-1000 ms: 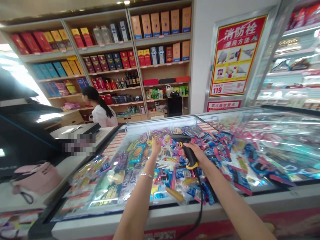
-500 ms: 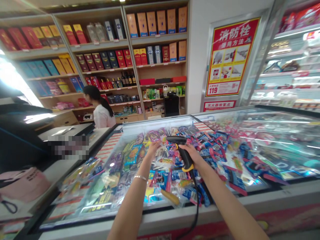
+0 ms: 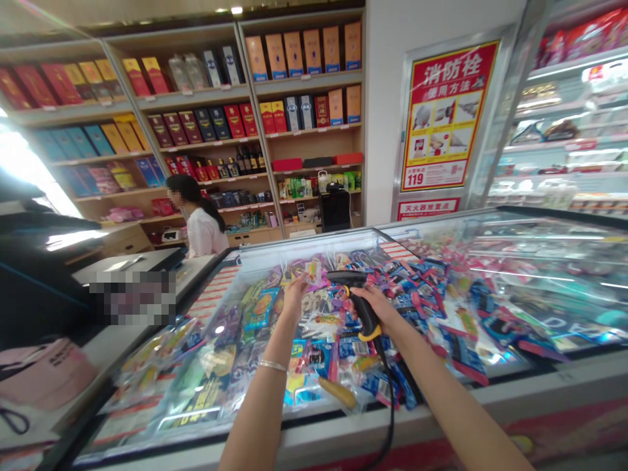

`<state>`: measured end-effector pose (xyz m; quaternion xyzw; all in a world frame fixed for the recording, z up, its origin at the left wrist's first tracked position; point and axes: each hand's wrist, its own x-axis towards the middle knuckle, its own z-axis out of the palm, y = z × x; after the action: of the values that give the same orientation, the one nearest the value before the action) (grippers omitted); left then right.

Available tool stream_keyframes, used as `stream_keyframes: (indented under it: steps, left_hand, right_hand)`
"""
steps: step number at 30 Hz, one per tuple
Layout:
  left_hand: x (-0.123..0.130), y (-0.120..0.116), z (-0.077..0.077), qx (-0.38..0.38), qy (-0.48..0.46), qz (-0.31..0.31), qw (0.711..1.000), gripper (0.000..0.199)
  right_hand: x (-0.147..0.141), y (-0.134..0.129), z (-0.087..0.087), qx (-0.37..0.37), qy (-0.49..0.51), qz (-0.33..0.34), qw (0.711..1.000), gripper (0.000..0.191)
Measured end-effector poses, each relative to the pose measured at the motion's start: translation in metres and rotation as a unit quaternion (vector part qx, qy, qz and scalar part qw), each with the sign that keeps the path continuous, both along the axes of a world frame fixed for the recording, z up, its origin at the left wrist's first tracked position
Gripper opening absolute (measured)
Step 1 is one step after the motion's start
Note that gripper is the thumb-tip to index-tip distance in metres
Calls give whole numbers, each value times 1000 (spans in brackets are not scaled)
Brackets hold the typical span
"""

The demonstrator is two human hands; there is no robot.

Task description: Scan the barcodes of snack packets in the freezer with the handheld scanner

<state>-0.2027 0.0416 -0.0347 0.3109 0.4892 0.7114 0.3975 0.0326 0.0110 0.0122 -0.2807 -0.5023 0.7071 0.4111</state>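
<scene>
In my right hand [image 3: 375,302] is a black and yellow barcode scanner [image 3: 364,313], its fingers wrapped round the handle and its head pointing left. A black cable hangs from the handle's lower end. My left hand [image 3: 296,291], with a silver bracelet at the wrist, pinches a small clear packet [image 3: 313,271] with something yellow and coloured inside. The packet is just left of the scanner's head. Beneath both hands, many blue and pink snack packets [image 3: 417,297] lie spread over the glass top of a chest freezer [image 3: 299,425]. A yellow item in clear wrap [image 3: 338,392] lies near the front edge.
Further clear packets [image 3: 157,347] lie on the freezer's left side. A pink bag [image 3: 46,369] sits on the counter at left. Beyond the freezer, a person in white [image 3: 203,229] stands before shelves of boxes [image 3: 206,124]. A red poster [image 3: 449,118] hangs on the wall.
My left hand has tilted the small packet up slightly, so more of it shows beside the scanner. The scanner stays almost in place. The view has shifted a little.
</scene>
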Motion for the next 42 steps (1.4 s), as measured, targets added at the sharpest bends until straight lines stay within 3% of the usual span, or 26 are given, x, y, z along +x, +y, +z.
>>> stream_keyframes:
  steps: [14, 21, 32, 42]
  left_hand:
    - [13, -8, 7, 72, 61, 2, 995, 31]
    - [27, -16, 14, 132, 105, -16, 986, 41]
    - [33, -17, 14, 141, 182, 11, 973, 40]
    - [34, -16, 10, 136, 173, 14, 975, 39]
  right_hand:
    - [-2, 8, -15, -3, 25, 4, 1000, 25]
    - [-2, 4, -7, -5, 48, -20, 999, 21]
    - [0, -2, 1, -8, 22, -22, 999, 19]
    - [-1, 0, -5, -1, 50, -22, 999, 19]
